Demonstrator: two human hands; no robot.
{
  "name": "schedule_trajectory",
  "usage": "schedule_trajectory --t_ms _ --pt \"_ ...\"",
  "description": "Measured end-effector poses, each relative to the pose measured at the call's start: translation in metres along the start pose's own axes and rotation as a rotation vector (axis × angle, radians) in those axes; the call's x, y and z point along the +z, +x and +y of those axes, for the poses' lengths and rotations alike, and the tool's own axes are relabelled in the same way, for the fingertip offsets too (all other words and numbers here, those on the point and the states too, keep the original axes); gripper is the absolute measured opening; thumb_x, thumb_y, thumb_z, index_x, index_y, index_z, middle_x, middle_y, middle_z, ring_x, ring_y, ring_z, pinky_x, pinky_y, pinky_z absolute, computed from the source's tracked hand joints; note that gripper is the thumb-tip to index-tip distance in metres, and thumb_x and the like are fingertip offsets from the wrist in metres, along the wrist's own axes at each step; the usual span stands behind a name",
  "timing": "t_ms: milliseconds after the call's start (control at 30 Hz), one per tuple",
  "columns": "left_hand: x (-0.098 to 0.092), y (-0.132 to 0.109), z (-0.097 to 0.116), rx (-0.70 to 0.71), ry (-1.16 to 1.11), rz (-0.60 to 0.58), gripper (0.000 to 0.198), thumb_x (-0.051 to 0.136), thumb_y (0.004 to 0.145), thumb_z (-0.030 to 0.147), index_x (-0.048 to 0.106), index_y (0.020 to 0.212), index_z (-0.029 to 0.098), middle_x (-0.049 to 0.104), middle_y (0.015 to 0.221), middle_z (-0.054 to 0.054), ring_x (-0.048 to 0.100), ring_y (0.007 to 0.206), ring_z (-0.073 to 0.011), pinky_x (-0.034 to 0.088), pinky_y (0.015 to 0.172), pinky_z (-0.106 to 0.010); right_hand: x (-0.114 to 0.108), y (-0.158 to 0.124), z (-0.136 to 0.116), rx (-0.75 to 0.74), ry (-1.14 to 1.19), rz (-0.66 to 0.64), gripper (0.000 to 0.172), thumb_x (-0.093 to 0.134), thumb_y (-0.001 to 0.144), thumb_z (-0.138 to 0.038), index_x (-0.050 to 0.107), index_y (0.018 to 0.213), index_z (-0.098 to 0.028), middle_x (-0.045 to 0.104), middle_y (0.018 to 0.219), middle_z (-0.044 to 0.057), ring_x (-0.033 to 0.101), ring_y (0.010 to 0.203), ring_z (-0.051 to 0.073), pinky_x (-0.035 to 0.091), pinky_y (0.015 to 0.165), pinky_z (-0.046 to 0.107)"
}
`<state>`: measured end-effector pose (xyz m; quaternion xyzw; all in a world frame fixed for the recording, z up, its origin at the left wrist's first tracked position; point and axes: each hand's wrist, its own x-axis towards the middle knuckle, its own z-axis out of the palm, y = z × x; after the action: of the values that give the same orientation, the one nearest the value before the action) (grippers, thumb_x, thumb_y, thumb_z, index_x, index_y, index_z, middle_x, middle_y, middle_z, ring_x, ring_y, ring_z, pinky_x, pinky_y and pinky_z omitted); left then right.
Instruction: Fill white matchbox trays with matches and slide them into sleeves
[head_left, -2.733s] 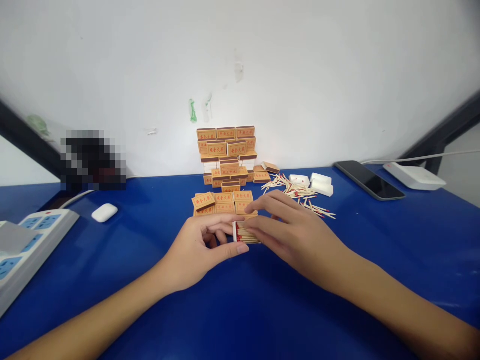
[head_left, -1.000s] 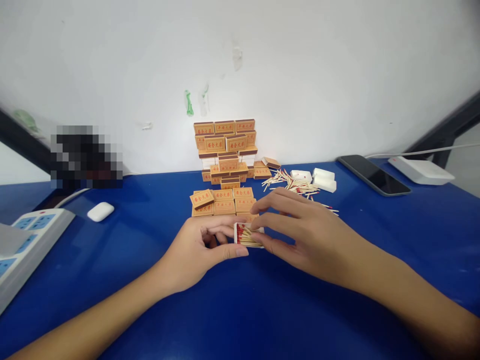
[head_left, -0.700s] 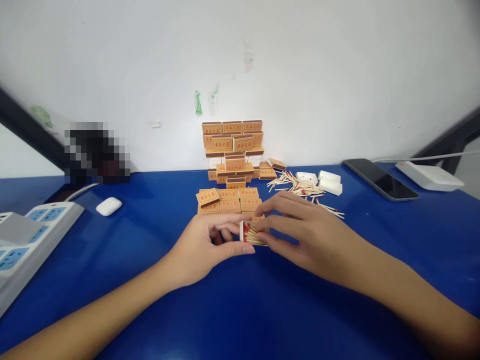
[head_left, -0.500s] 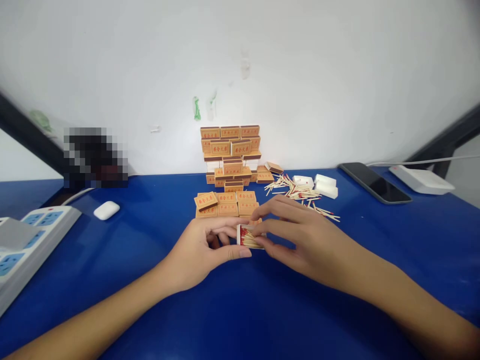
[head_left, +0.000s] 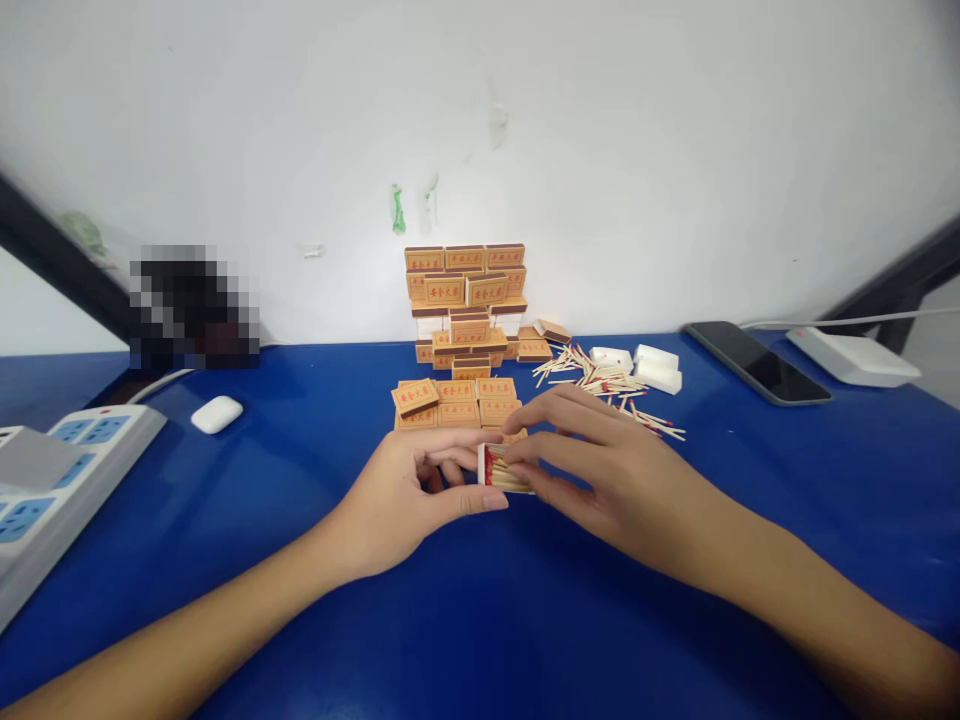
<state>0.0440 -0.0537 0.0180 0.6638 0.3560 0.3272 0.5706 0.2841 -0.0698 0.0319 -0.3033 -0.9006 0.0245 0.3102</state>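
Observation:
A white matchbox tray [head_left: 482, 465] filled with red-headed matches [head_left: 501, 470] is between my hands, above the blue table. My left hand [head_left: 420, 490] grips the tray from the left, thumb along the near side and fingers behind it. From the right, my right hand [head_left: 607, 460] has its bent fingertips down on the matches and over the tray's right end, which they hide. Just behind the hands lie flat printed matchboxes [head_left: 457, 393], one tilted on top of the others. Farther back stands a tiered stack of matchboxes [head_left: 466, 290] against the wall.
Right of the stack are a heap of loose matches [head_left: 592, 375] and white trays [head_left: 658, 372]. A phone [head_left: 757, 362] and a white device [head_left: 855, 357] lie at the far right. On the left are a white earbud case [head_left: 217, 414] and a power strip [head_left: 97, 470].
My view has shifted slightly. Both hands keep nearly the same pose at the tray, and my right fingertips have moved only a little over the matches.

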Motion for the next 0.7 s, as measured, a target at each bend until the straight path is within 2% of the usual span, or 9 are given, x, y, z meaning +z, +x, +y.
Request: schedule_trajectory --t_ms 167,433,700 --pt "0.001 -0.0008 0.0006 -0.023 -0.001 0.019 0.048 0.09 0.079 0.029 0.08 0.125 0.021 0.081 0.088 -0.005 0.055 0.063 -0.0113 0.047 0.063 -0.025 -0.0014 0.0011 -0.0017 0.023 0.004 -0.025 0.016 0.064 0.101 -0.017 0.072 0.114 -0.023 0.071 0.116 0.011 0.066 0.107 0.025 0.058 0.092 0.044" --pt "0.0026 -0.0014 0.0016 -0.032 -0.02 0.016 0.048 0.09 0.078 0.028 0.08 0.125 0.02 0.08 0.086 -0.005 0.054 0.061 -0.0105 0.046 0.061 -0.024 -0.0028 0.0017 -0.0038 0.03 -0.039 -0.026 0.008 0.063 0.098 -0.012 0.068 0.097 -0.019 0.072 0.114 0.012 0.065 0.106 0.026 0.059 0.09 0.044" --pt "0.0057 -0.0015 0.0012 -0.04 -0.021 0.014 0.046 0.09 0.078 0.025 0.081 0.123 0.019 0.081 0.087 -0.004 0.054 0.061 -0.0098 0.046 0.06 -0.023 0.0005 -0.0001 -0.0066 0.084 -0.019 -0.048 0.013 0.062 0.093 -0.008 0.064 0.091 -0.021 0.071 0.114 0.012 0.065 0.107 0.027 0.061 0.088 0.045"
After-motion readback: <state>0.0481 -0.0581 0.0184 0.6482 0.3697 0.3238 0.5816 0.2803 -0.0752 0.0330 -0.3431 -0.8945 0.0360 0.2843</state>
